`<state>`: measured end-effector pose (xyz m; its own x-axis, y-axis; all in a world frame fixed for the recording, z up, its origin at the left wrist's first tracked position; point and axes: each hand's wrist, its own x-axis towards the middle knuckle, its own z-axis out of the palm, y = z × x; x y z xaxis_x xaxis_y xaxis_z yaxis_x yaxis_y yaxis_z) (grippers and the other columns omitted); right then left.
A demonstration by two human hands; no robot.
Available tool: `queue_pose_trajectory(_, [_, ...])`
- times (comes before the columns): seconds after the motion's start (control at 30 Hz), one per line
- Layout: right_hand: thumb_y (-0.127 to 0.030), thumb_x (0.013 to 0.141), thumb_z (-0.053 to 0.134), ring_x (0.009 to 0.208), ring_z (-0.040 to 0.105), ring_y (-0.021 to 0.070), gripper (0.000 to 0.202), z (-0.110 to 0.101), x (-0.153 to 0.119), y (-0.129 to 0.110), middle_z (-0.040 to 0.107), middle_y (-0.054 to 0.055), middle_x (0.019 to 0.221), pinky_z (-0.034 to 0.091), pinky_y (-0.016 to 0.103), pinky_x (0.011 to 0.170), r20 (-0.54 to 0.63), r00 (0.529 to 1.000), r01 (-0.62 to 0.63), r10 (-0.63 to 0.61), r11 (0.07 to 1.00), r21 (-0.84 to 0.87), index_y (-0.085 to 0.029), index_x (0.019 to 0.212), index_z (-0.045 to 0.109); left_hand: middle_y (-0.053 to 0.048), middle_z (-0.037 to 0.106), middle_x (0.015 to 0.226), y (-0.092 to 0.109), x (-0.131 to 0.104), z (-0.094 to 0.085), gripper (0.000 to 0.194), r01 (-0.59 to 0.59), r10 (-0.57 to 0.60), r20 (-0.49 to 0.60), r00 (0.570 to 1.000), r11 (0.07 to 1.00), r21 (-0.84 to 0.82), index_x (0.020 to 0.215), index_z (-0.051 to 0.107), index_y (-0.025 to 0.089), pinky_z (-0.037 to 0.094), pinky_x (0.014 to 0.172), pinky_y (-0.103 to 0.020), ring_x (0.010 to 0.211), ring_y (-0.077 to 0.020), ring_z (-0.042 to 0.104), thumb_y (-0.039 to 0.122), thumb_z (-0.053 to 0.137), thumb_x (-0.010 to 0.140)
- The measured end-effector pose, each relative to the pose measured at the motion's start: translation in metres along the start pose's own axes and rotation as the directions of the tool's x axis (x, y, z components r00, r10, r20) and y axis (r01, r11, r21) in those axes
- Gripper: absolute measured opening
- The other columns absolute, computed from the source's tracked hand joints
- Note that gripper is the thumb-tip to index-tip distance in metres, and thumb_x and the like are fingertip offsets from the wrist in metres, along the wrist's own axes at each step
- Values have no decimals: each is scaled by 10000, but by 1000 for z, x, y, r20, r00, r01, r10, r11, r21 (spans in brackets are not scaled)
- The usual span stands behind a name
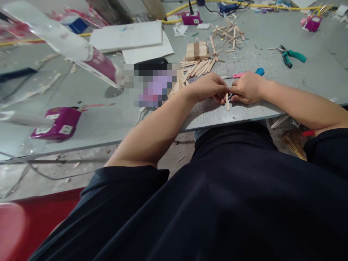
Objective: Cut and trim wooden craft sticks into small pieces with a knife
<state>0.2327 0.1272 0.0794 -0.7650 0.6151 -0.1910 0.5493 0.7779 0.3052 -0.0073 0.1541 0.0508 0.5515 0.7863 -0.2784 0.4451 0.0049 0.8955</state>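
My left hand (210, 88) pinches a flat wooden craft stick (227, 102) that points down over the near edge of the table. Close beside it, my right hand (249, 87) is closed around a small dark-tipped tool (230, 97), whose kind I cannot make out. The tip lies against or very near the stick. Just beyond the right hand rests a pink-handled tool with a thin metal end (238, 75), partly covered by the fingers. A blue object (260, 71) shows behind the knuckles. Loose craft sticks (201, 67) lie beyond my left hand.
A banded bundle of sticks (197, 51) stands behind the loose ones, with a pile of joined sticks (231, 32) farther back. Green-handled pliers (293, 56) lie at right. Purple socket blocks (58, 123), white boards (126, 36) and a tall clear package (73, 45) are leftward.
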Motion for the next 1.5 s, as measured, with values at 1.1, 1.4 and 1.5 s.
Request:
queue_pose_trajectory(1.1, [-633,1331,493,1049,839,265,695,5,5,1,941,182,1261,489,429,884,-62,998,-23,25,999,42,-101,1465,919,-57,780,735,-3,3,0,178,-22,22,3,1000,999,28,910,815,170,642,821,-314,742,-183,798,282,879,1033])
queue_pose_trajectory(1.4, [-624,1317,484,1108,841,318,639,-5,0,-7,929,174,1325,507,443,915,-10,997,-77,77,997,19,-177,1576,861,-54,745,732,-3,4,1,220,-16,17,-20,1000,1000,27,975,848,165,643,864,-366,774,-207,792,347,956,1038])
queue_pose_trajectory(1.5, [-609,1309,446,1133,848,369,657,3,0,-3,916,200,1300,519,490,939,-33,998,-49,51,997,53,-174,1594,848,-57,746,732,-1,3,1,243,-19,20,-10,1000,999,34,952,842,165,645,867,-377,771,-207,790,354,972,1034])
